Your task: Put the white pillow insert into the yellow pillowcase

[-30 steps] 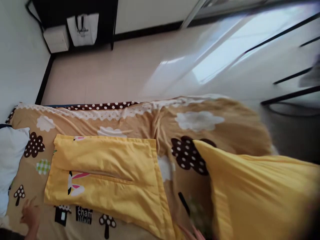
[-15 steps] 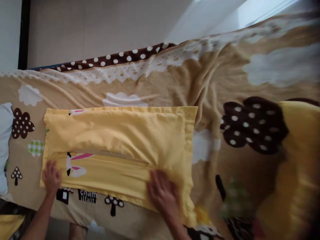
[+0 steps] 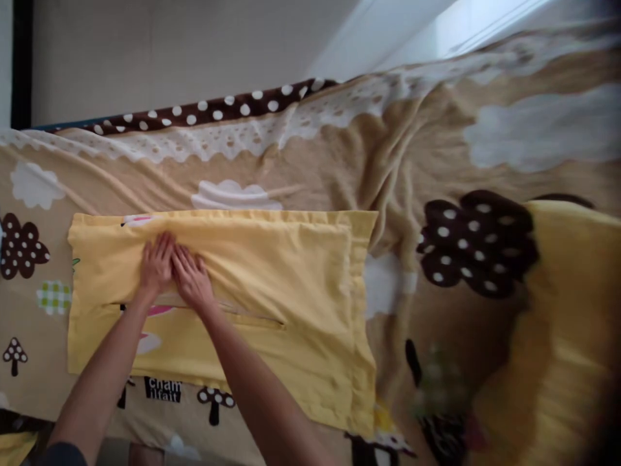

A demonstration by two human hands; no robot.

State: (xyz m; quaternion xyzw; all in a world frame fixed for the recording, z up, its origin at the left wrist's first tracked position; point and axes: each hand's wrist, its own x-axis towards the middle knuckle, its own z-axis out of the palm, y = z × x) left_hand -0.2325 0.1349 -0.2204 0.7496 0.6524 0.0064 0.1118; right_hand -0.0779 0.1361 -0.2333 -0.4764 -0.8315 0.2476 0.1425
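Observation:
A yellow pillowcase with a ruffled edge and pink-and-white rabbit-ear prints lies flat on the patterned bedsheet. A long slit runs across its middle. My left hand rests flat on the upper left half of the cloth, fingers stretched out and pointing away from me. Beside it, with fingertips nearly touching the left ones, my right hand also presses flat on the pillowcase. Neither hand grips anything. My forearms cross over the slit and hide part of it and of the print.
Another yellow cloth lies at the right, blurred. A brown polka-dot edge borders the bed along the back, by a grey wall. Part of a yellow cloth shows at the lower left corner.
Both hands have moved from the pillowcase's lower part, where they were far apart, up to its upper left half and together. The slit gapes less. The view has shifted slightly.

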